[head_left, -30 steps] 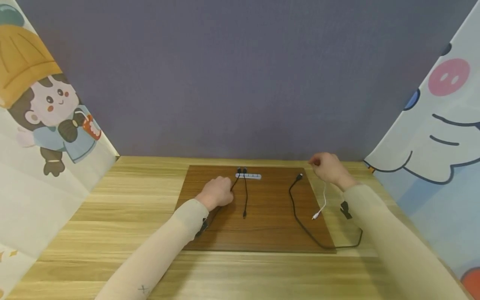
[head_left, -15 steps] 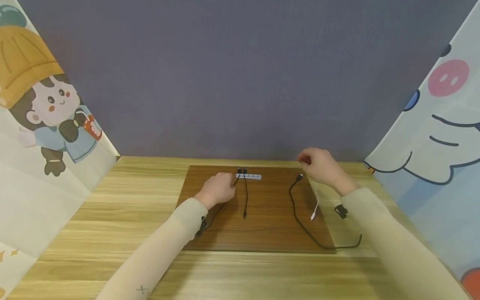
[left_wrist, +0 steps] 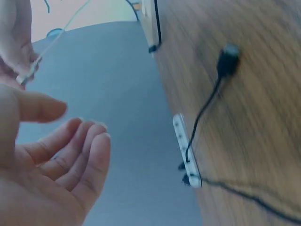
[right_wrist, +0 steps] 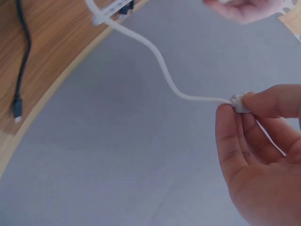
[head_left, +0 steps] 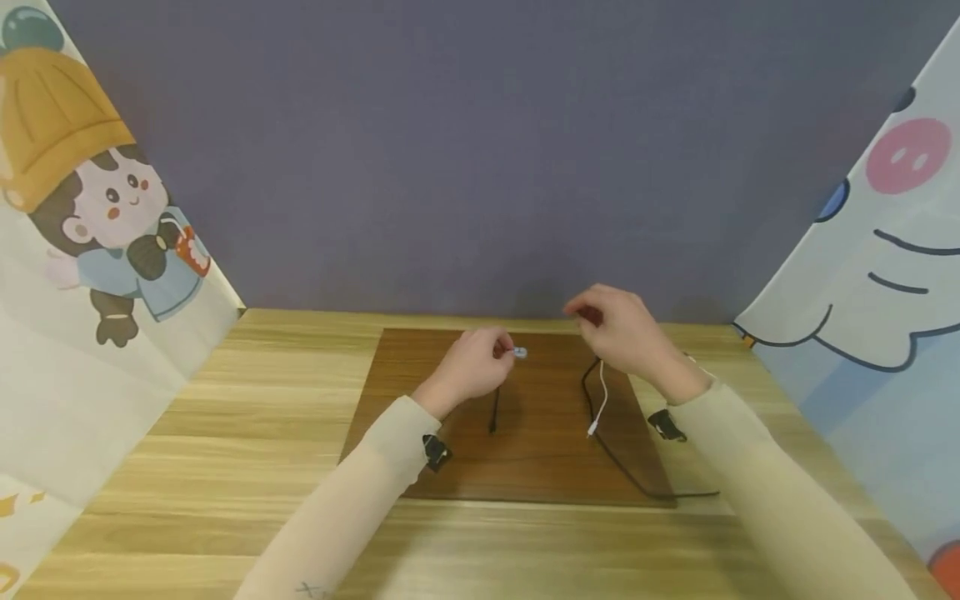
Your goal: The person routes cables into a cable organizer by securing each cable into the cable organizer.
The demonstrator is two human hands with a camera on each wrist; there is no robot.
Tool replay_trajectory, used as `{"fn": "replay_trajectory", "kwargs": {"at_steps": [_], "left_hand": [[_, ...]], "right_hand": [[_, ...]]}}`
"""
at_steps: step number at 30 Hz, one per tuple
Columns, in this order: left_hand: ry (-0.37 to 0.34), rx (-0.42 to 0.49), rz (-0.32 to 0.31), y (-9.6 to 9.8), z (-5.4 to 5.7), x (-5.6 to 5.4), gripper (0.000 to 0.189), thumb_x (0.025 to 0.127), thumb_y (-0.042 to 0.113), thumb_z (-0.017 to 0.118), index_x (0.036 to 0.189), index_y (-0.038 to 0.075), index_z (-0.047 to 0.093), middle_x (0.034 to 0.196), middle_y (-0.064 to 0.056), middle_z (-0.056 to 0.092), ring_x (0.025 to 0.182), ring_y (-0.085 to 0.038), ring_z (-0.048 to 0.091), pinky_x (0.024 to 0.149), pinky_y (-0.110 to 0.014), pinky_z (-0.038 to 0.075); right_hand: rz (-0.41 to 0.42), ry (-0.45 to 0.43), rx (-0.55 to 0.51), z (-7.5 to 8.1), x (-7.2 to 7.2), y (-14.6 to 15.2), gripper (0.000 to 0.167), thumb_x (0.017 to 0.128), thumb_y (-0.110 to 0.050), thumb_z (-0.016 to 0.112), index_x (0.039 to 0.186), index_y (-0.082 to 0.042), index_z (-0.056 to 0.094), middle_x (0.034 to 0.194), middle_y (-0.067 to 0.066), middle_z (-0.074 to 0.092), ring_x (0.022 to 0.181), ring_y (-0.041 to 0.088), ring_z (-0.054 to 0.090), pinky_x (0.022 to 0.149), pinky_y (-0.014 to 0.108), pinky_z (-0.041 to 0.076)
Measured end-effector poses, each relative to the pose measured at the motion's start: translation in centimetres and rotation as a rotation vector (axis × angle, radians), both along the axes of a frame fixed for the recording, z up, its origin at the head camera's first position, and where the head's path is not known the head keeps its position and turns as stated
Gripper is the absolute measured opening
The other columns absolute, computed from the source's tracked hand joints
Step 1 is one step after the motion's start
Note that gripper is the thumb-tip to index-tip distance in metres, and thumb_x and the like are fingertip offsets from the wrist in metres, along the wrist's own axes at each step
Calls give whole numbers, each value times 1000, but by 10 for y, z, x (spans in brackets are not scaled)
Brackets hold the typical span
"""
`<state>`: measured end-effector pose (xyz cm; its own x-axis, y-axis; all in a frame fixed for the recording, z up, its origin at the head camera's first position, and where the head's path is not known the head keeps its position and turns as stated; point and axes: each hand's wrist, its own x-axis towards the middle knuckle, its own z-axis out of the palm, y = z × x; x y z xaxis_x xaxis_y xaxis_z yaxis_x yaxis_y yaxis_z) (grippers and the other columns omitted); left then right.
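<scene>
My right hand (head_left: 626,332) pinches one end of a white cable (head_left: 604,387) between thumb and fingertips, above the board's far right. The right wrist view shows its white plug (right_wrist: 240,103) in those fingers, and the other end hangs down. My left hand (left_wrist: 70,155) has loosely bent fingers, thumb apart, with nothing between them. In the head view it overlaps most of a white cable holder strip (head_left: 521,352). Two black cables sit in the strip's slots, as the left wrist view shows; one ends in a black plug (left_wrist: 228,61) over the board.
A brown wooden board (head_left: 547,475) lies on the light wooden table (head_left: 300,375). Another black cable (head_left: 626,471) runs along the board's right side and past its edge. A grey wall (head_left: 480,167) stands behind, with cartoon-printed sheets at both sides.
My left hand has come away from the left black cable and moved right, up to the holder strip. The right hand has moved left with the white cable, now over the board.
</scene>
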<state>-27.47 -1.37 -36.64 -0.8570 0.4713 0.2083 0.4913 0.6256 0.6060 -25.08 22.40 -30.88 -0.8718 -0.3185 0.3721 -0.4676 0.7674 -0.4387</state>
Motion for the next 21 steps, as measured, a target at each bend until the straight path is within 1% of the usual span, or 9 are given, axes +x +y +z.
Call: {"fn": "replay_trajectory", "kwargs": {"at_steps": [2,4,6,7,9,13,16,21], "left_hand": [[6,32,-22,6,0,2,21,101,23,60,110,6,68,97,-3,68,83,-18,62,75,-35,52],[15,44,-47,13,1,4,29,100,28,61,114,4,69,103,-6,70,92,-18,64,82,-35,53],[15,50,-71,19,1,6,37,99,33,62,119,2,68,108,-8,70,97,-19,65,86,-35,53],[14,54,-85,22,2,7,39,99,33,63,120,1,68,109,-9,71,98,-20,66,87,-36,53],[20,61,-112,27,1,8,36,99,32,64,119,2,68,110,-8,72,98,-19,66,87,-33,54],[9,93,-156,31,-1,10,21,101,23,63,110,6,71,99,-6,73,86,-15,67,77,-29,54],[-2,117,-154,32,-4,11,15,101,19,62,104,9,72,93,-3,73,80,-12,66,73,-27,53],[19,149,-103,34,-8,12,12,99,20,65,100,9,71,90,2,72,80,-9,64,73,-26,52]], "right_hand": [[8,5,-28,2,2,-4,25,94,1,58,114,-2,72,104,11,68,92,25,63,82,43,53],[21,-2,-59,3,4,-9,26,93,2,58,114,-2,72,105,11,68,93,26,64,83,43,54],[39,-22,-93,4,6,-14,25,92,3,58,113,-2,72,106,11,69,94,26,66,84,43,55],[46,-34,-106,4,7,-15,25,92,3,59,113,-2,72,106,11,69,94,27,66,84,43,56],[61,-60,-134,4,9,-18,23,94,1,59,112,-3,72,107,11,70,95,26,67,84,43,56],[84,-92,-166,3,10,-22,18,95,-2,62,110,-5,71,104,9,72,93,24,68,82,43,57],[97,-99,-178,1,8,-24,16,95,-2,64,108,-6,71,102,8,72,93,23,68,83,42,57],[103,-106,-194,1,6,-24,13,95,-4,66,107,-7,71,100,6,72,91,21,68,82,41,55]]}}
